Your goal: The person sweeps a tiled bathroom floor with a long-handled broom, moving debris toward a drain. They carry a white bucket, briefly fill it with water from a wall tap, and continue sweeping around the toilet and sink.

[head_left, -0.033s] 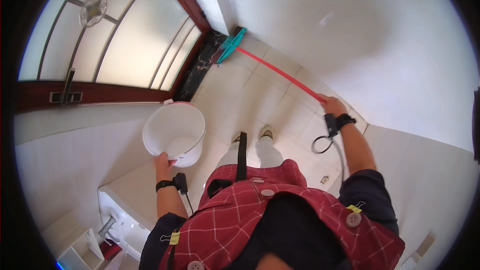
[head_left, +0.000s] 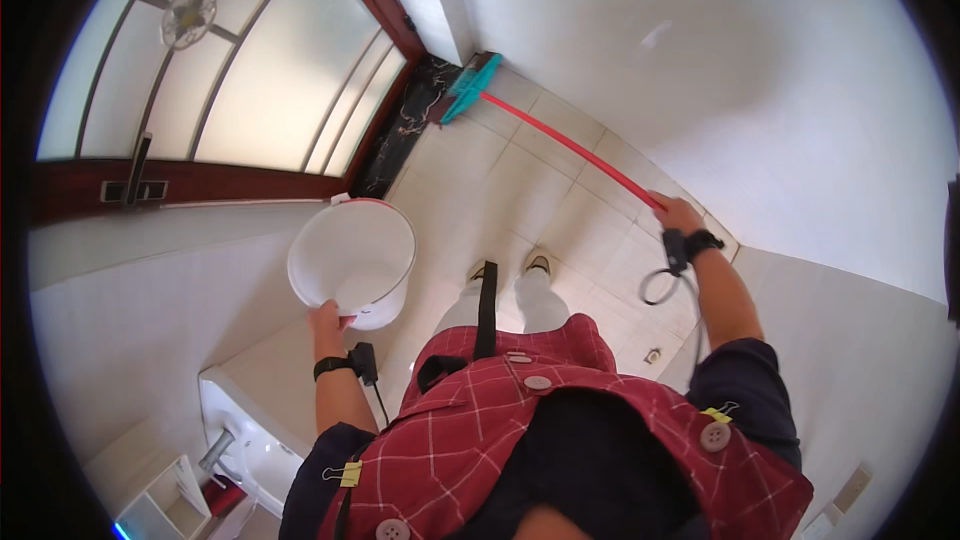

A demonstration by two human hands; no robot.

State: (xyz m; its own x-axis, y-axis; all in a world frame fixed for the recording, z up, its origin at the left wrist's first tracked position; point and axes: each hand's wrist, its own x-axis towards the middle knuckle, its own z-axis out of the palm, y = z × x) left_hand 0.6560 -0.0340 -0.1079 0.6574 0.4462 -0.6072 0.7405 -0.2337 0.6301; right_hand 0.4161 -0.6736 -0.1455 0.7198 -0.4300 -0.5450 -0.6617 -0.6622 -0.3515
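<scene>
I see the left hand (head_left: pixel 326 318) gripping the round white plastic bucket (head_left: pixel 350 252) near its rim, the right hand (head_left: pixel 682 213) round the red-handled teal broom (head_left: pixel 575 146), head beside the black marble threshold (head_left: pixel 400 130). Slackening left fingers could tip the bucket.

The broom (head_left: pixel 570 143) has a teal head and a slim red handle; it slants across the frame, head at the upper middle, handle running down toward the right. The round white bucket (head_left: pixel 350 248), left of the frame's centre, has its open mouth facing up, smooth pale inside showing.
</scene>
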